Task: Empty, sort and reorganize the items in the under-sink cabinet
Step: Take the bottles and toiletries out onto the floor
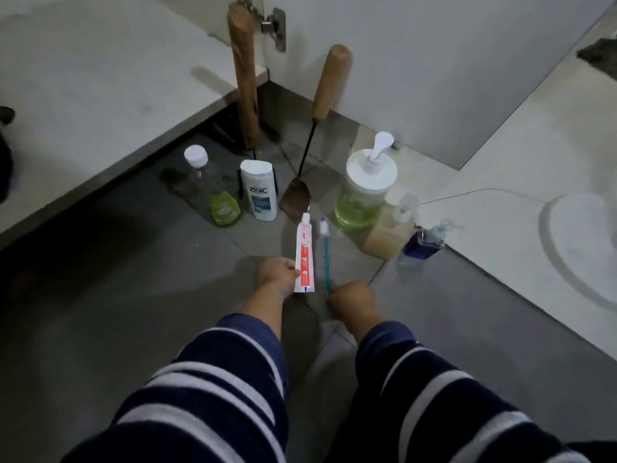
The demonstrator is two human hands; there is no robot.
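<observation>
Striped sleeves [213, 389] reach in; left hand [275, 275] pinches the toothpaste tube [305, 259], right hand [350, 300] grips the toothbrush [325, 255], near the floor [100, 279]. Best set both just before the shampoo bottle [259, 190], lying flat.

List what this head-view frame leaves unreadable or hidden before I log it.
- Left tool: its working end is hidden behind the ZINC bottle.
- Right hand: fingers face away, so its grip on the toothbrush is only partly seen.
- Toothpaste tube in the left hand: print too blurred to read.
- Dark object: cut off by the right edge.
</observation>
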